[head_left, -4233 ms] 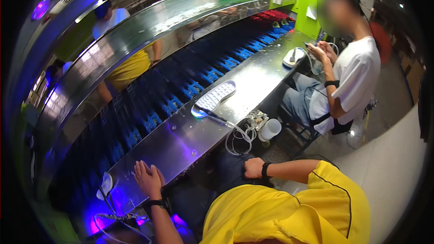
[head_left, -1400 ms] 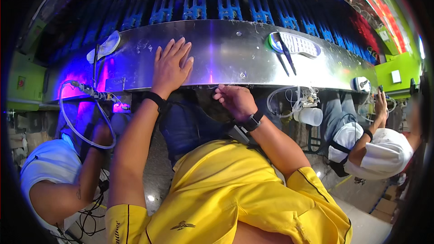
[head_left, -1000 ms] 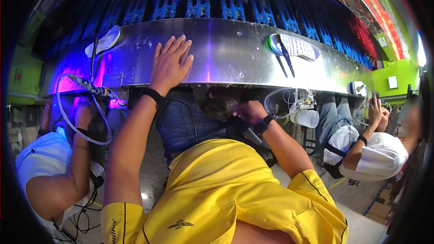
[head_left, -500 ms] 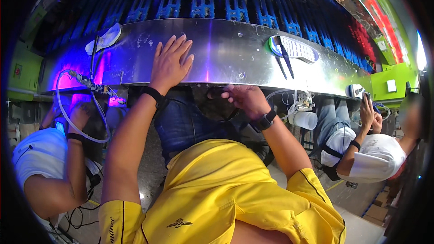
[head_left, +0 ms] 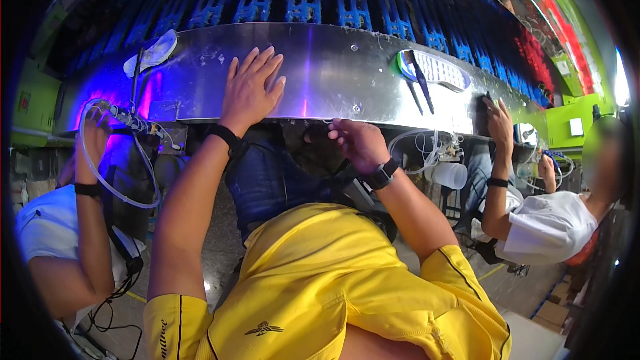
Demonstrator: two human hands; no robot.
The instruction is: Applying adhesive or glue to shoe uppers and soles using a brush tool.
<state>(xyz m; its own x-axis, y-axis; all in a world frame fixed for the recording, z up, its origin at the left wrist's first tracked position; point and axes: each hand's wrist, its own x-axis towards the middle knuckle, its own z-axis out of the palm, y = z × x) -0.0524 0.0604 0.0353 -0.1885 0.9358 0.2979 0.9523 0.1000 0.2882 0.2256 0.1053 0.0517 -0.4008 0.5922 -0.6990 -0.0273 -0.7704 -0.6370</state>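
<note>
My left hand lies flat on the metal tabletop, its fingers stretched out and nothing under them that I can see. At the table's front edge, my right hand has its fingers curled in with the fingertips near the rim. Whether they hold something small I cannot make out. Farther right on the metal rests a shoe sole with a pale patterned face and a green rim at one end. Two slim black tools, one of them a thicker black stick, lie across it and point toward me.
Behind the tabletop run dark conveyor slats with blue ends. Another pale sole lies at the left, near clear tubing with metal fittings. A white cup hangs below the right edge. People in white shirts sit on both sides.
My left hand stays in place, and my right hand has shifted slightly up toward the table edge. The right-hand co-worker has reached a hand onto the table; the left-hand co-worker's arm has lifted.
</note>
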